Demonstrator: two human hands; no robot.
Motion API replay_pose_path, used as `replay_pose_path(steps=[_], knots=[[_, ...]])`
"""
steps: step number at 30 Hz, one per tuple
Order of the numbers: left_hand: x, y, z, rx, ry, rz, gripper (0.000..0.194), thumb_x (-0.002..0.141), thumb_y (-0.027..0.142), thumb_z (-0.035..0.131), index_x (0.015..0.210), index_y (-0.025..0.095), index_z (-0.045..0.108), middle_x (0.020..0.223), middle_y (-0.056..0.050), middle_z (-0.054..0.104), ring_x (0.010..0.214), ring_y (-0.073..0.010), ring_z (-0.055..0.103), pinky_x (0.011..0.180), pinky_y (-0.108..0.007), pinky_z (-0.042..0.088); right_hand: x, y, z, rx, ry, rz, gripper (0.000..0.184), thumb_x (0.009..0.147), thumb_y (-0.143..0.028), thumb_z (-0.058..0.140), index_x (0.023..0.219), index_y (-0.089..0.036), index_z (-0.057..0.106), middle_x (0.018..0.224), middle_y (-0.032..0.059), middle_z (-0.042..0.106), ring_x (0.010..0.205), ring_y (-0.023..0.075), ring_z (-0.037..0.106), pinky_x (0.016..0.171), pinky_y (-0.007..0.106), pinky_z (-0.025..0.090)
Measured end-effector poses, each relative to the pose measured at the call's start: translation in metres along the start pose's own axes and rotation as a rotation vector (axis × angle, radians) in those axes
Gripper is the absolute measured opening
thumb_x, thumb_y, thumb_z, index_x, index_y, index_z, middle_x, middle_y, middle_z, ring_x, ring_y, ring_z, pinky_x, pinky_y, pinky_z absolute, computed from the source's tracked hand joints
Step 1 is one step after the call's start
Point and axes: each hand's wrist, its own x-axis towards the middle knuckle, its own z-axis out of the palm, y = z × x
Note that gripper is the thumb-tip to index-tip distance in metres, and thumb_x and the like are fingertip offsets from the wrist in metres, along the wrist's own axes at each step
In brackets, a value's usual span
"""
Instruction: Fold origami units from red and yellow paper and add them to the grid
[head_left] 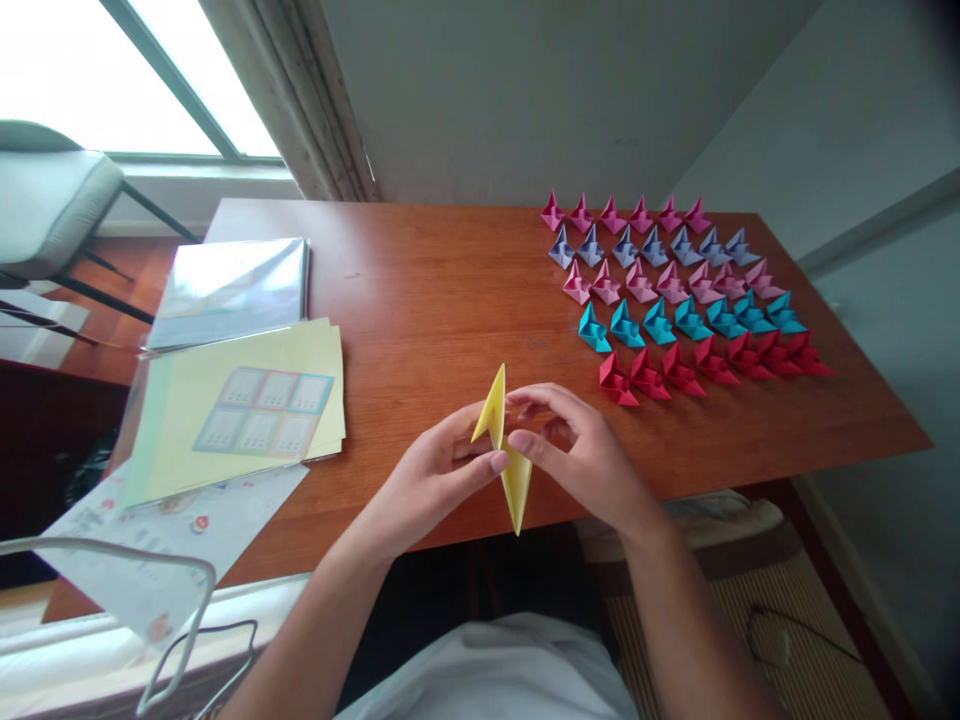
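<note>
A partly folded sheet of yellow origami paper (516, 490) is held over the front edge of the table, one point upward and a long point downward. My left hand (442, 465) pinches it from the left, its thumb pressed near the middle fold. From the right, my right hand (574, 440) grips the paper's edge between thumb and curled fingers. Some fingertips of both hands are hidden behind the paper. Nearest to my right hand stands a row of red folded paper figures (682, 372).
Behind the red row are rows of teal (691, 320), pink (671, 284), lavender (654, 247) and magenta figures (611, 214) on the wooden table (420, 290). Yellow sheets (176, 400) and a plastic-wrapped pack (232, 285) lie at left. A chair (52, 210) stands by the window.
</note>
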Motion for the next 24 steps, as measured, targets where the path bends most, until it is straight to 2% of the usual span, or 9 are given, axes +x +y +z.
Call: replay_pose_path(steps=[5, 8, 15, 20, 24], knots=[[-0.001, 0.002, 0.000, -0.020, 0.032, 0.002, 0.044, 0.093, 0.030, 0.068, 0.136, 0.021, 0.062, 0.141, -0.010, 0.063, 0.128, -0.0309, 0.060, 0.104, -0.039, 0.051, -0.006, -0.006, 0.002, -0.006, -0.048, -0.030, 0.052, 0.084, -0.033, 0.078, 0.132, -0.029, 0.058, 0.137, 0.0061, 0.059, 0.119, 0.0225, 0.061, 0.080, 0.029, 0.057], [-0.002, 0.001, 0.000, -0.018, 0.046, -0.006, 0.046, 0.092, 0.031, 0.069, 0.137, 0.022, 0.061, 0.142, -0.011, 0.062, 0.128, -0.0316, 0.060, 0.105, -0.041, 0.050, -0.008, -0.007, 0.004, -0.020, -0.064, -0.016, 0.058, 0.084, -0.031, 0.077, 0.137, -0.030, 0.053, 0.142, 0.0065, 0.054, 0.123, 0.0221, 0.060, 0.085, 0.030, 0.058], [-0.001, 0.001, -0.001, -0.036, 0.035, -0.011, 0.047, 0.092, 0.032, 0.069, 0.137, 0.023, 0.061, 0.144, -0.012, 0.060, 0.130, -0.0321, 0.058, 0.106, -0.042, 0.049, -0.010, -0.005, 0.001, -0.004, -0.081, -0.015, 0.049, 0.089, -0.024, 0.067, 0.136, -0.029, 0.053, 0.140, 0.0069, 0.056, 0.123, 0.0211, 0.060, 0.086, 0.030, 0.059], [-0.001, 0.003, 0.000, 0.001, 0.084, -0.018, 0.054, 0.088, 0.033, 0.073, 0.138, 0.020, 0.059, 0.148, -0.014, 0.056, 0.129, -0.0333, 0.058, 0.107, -0.043, 0.047, -0.011, 0.001, 0.006, -0.048, 0.027, -0.015, 0.050, 0.086, -0.009, 0.056, 0.133, -0.027, 0.055, 0.138, 0.0080, 0.058, 0.118, 0.0212, 0.062, 0.082, 0.029, 0.060], [-0.002, 0.001, 0.005, 0.011, 0.093, 0.011, 0.056, 0.088, 0.030, 0.073, 0.141, 0.021, 0.057, 0.145, -0.013, 0.059, 0.129, -0.0313, 0.059, 0.107, -0.040, 0.047, -0.008, 0.005, 0.016, -0.069, 0.094, 0.049, 0.044, 0.086, -0.011, 0.055, 0.128, -0.024, 0.060, 0.123, 0.0087, 0.066, 0.104, 0.0220, 0.067, 0.074, 0.030, 0.060]])
